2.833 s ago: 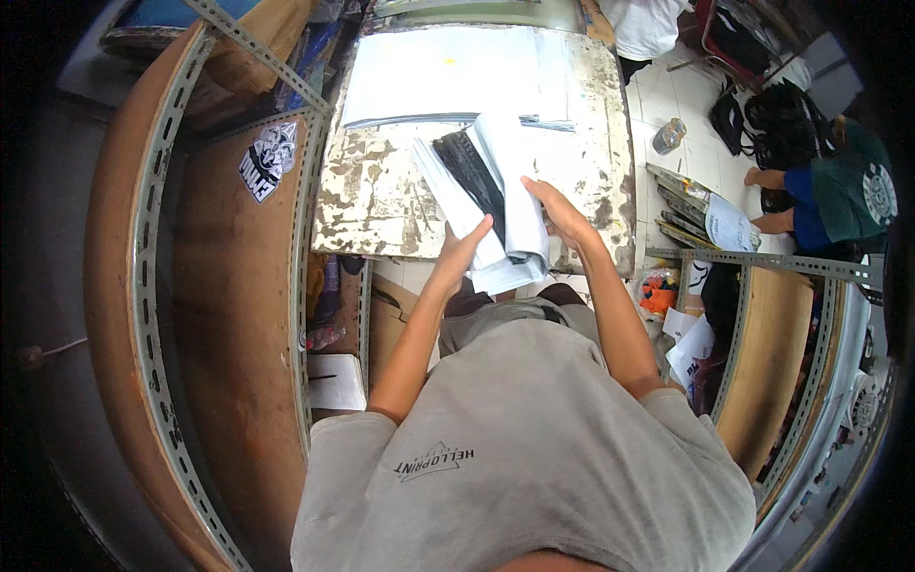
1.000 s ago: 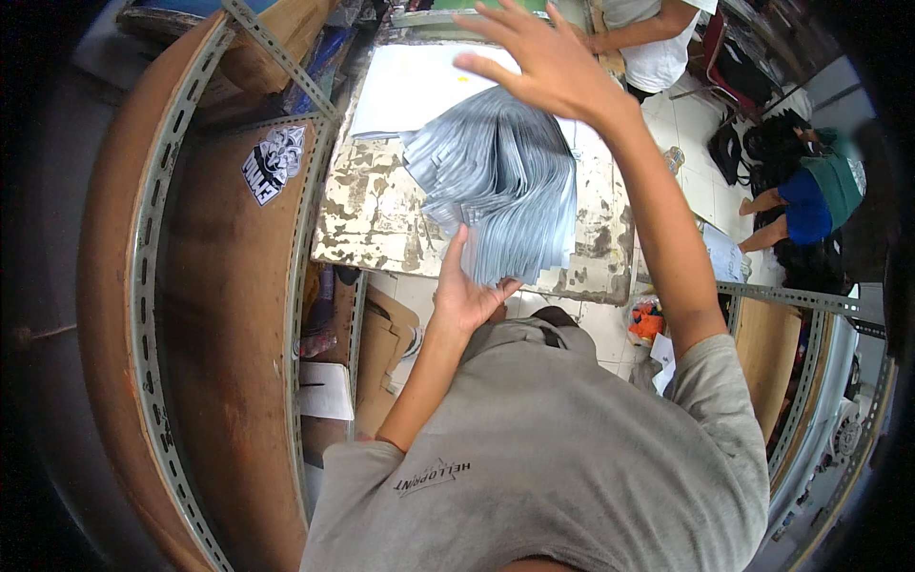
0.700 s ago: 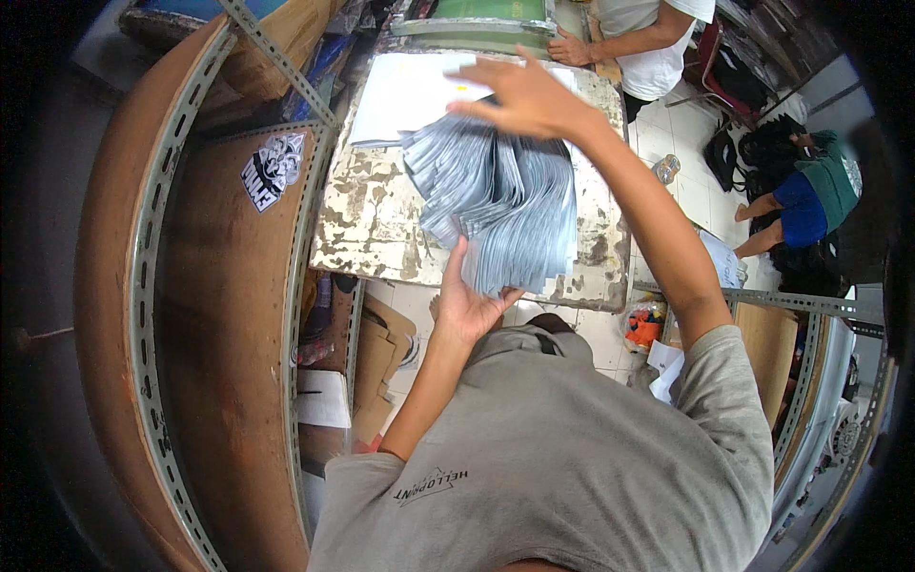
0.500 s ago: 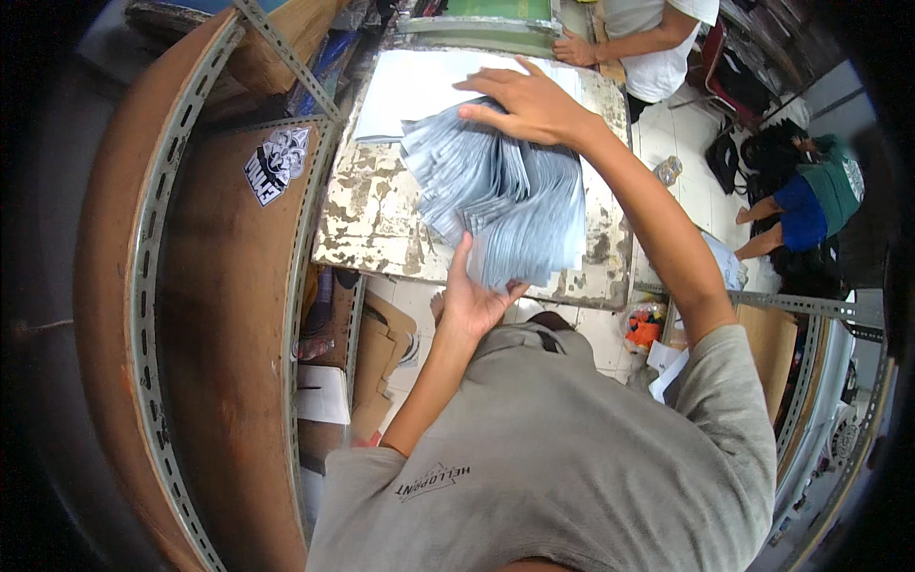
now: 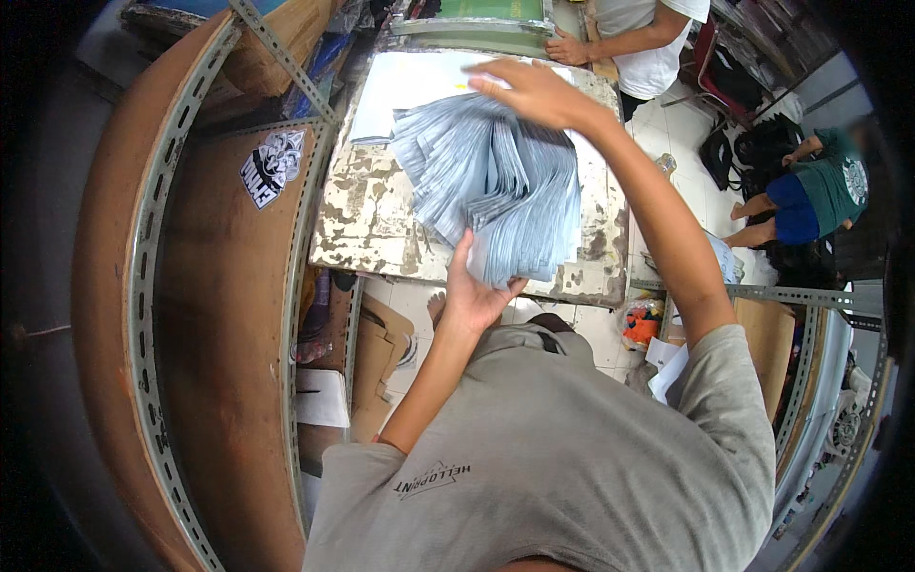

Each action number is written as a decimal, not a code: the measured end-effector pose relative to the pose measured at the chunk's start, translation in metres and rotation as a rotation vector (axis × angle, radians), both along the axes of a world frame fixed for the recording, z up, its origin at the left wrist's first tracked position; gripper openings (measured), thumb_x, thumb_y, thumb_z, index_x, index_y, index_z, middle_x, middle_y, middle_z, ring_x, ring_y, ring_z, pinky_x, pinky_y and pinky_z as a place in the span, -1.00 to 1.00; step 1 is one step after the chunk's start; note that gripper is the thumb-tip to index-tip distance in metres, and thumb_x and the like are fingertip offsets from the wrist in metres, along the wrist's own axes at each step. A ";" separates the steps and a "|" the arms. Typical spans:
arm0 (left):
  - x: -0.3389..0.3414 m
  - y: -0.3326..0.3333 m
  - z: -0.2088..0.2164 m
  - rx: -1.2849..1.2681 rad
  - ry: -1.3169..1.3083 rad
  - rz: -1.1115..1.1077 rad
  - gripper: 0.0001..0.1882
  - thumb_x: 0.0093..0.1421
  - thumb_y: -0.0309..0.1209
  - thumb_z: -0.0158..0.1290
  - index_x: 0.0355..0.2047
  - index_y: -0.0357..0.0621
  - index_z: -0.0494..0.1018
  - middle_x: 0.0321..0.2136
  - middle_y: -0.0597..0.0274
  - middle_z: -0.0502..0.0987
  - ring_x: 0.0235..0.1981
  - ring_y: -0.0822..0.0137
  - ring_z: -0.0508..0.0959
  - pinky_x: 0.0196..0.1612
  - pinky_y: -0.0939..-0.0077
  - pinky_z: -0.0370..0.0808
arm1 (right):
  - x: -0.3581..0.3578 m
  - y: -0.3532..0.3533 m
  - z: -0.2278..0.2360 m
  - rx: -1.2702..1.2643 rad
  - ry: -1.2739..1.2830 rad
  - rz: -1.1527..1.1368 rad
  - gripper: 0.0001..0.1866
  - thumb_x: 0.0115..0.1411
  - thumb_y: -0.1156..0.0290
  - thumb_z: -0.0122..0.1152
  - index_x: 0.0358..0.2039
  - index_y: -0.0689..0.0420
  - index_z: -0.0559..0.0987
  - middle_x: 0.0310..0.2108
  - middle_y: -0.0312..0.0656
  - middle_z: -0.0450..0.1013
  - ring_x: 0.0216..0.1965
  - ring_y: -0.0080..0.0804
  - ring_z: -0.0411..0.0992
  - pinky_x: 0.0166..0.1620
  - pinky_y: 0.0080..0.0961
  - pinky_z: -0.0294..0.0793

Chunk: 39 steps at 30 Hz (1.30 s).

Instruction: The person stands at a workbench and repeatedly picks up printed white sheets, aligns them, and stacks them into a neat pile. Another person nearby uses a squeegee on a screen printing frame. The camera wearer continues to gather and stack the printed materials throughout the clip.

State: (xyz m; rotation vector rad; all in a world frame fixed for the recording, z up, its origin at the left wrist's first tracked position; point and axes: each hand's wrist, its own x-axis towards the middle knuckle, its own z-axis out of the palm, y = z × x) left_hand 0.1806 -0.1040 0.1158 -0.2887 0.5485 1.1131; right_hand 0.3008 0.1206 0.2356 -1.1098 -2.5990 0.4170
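Observation:
A thick bundle of thin bluish-grey sheets (image 5: 491,181) lies fanned out over the worn table. My left hand (image 5: 481,294) grips the bundle's near end, with the thumb on top and the fingers beneath, partly hidden. Over the far edge of the fan is my right hand (image 5: 538,93), its fingers stretched out and slightly blurred. Whether its fingertips touch the sheets I cannot tell. A stack of white paper (image 5: 381,95) lies beyond the fan, partly covered by it.
The table (image 5: 357,214) has peeling white paint. A brown panel with a metal frame (image 5: 224,315) stands at the left. Across the table, a person's hand (image 5: 569,48) rests beside a green screen frame (image 5: 472,33). Another person (image 5: 810,191) bends over at the right. An orange item in plastic (image 5: 640,326) lies below.
My right hand has shifted slightly, its fingers lifting away from the sheets' far edge. The sheets are spread a little differently, and my left hand keeps its grip.

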 end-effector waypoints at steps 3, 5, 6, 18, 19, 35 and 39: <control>0.000 -0.003 0.000 0.027 0.004 0.005 -0.34 0.19 0.08 0.06 0.18 0.00 0.24 0.10 0.15 0.37 0.13 0.11 0.36 0.13 0.03 0.34 | -0.006 0.016 0.033 -0.077 0.037 0.038 -0.15 0.15 -0.27 -0.03 0.21 0.18 0.36 0.21 0.07 0.29 0.24 -0.06 0.25 0.28 -0.19 0.17; 0.000 -0.006 -0.001 0.018 0.005 0.010 -0.34 0.19 0.07 0.06 0.18 0.00 0.23 0.11 0.15 0.36 0.13 0.11 0.36 0.13 0.03 0.33 | -0.015 0.029 0.040 -0.091 -0.106 0.122 -0.16 0.12 -0.19 0.05 0.21 0.24 0.35 0.19 0.11 0.31 0.22 -0.05 0.28 0.24 -0.30 0.25; 0.000 -0.004 0.000 0.007 -0.001 0.010 -0.33 0.19 0.07 0.06 0.18 -0.01 0.23 0.12 0.14 0.36 0.13 0.11 0.36 0.14 0.02 0.33 | -0.019 0.032 0.047 -0.099 -0.195 0.130 -0.28 0.12 0.08 0.21 0.17 0.31 0.36 0.14 0.09 0.37 0.13 -0.08 0.39 0.20 -0.32 0.34; 0.004 -0.005 -0.007 0.046 -0.044 0.033 -0.33 0.15 0.06 0.10 0.16 -0.01 0.26 0.11 0.14 0.36 0.13 0.10 0.36 0.12 -0.01 0.33 | -0.018 0.033 0.046 -0.330 -0.586 0.186 -0.18 -0.19 0.27 0.30 0.16 0.27 0.36 0.05 0.11 0.43 0.08 -0.09 0.41 0.15 -0.33 0.34; 0.005 -0.006 -0.006 0.043 -0.037 0.028 -0.34 0.15 0.05 0.11 0.15 -0.01 0.27 0.10 0.14 0.36 0.13 0.11 0.37 0.12 0.00 0.33 | -0.017 0.033 0.036 -0.284 -0.571 0.191 -0.18 -0.20 0.29 0.30 0.16 0.26 0.36 0.04 0.12 0.43 0.08 -0.08 0.41 0.15 -0.33 0.34; 0.022 -0.010 -0.027 -0.052 0.007 0.137 -0.54 0.23 -0.20 -0.07 0.08 -0.16 0.36 0.07 0.10 0.43 0.15 0.13 0.37 0.21 0.04 0.27 | -0.003 -0.027 -0.015 0.162 -0.224 -0.028 -0.72 -0.12 0.41 0.28 -0.35 0.25 0.62 -0.47 0.15 0.52 -0.35 0.06 0.54 -0.20 -0.13 0.51; 0.029 -0.011 -0.047 -0.051 0.089 0.106 -0.56 0.20 -0.30 -0.01 0.05 -0.25 0.36 0.02 0.06 0.45 0.05 0.14 0.45 0.13 0.17 0.37 | 0.040 -0.047 -0.012 0.234 0.028 -0.153 -0.68 -0.12 0.39 0.24 -0.30 0.23 0.63 -0.47 0.12 0.55 -0.36 0.02 0.56 -0.21 -0.18 0.54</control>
